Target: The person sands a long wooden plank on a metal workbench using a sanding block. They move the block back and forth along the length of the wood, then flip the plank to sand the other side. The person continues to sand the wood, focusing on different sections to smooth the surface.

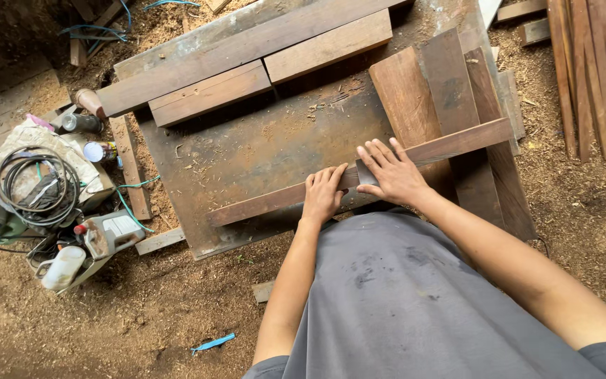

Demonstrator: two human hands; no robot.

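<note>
1. A long narrow wooden slat lies across the counter at mid-frame, its long axis running from lower left to upper right; the upper right end rests on a stack of short boards.
2. The left hand lies palm-down on the slat, fingers flat and together, its grip closed on nothing.
3. The right hand presses flat just beside it, fingers spread; a small grey piece shows under them, and I cannot tell whether the hand grips it.
4. 2 shorter planks lie end to end at upper centre, parallel to the slat.
5. At left of the frame, on the sawdust floor: a coiled dark cable, 2 cylindrical cans, one with a round white end, a white plastic jug and a grey power tool.
6. More loose slats lie at upper right.
</note>
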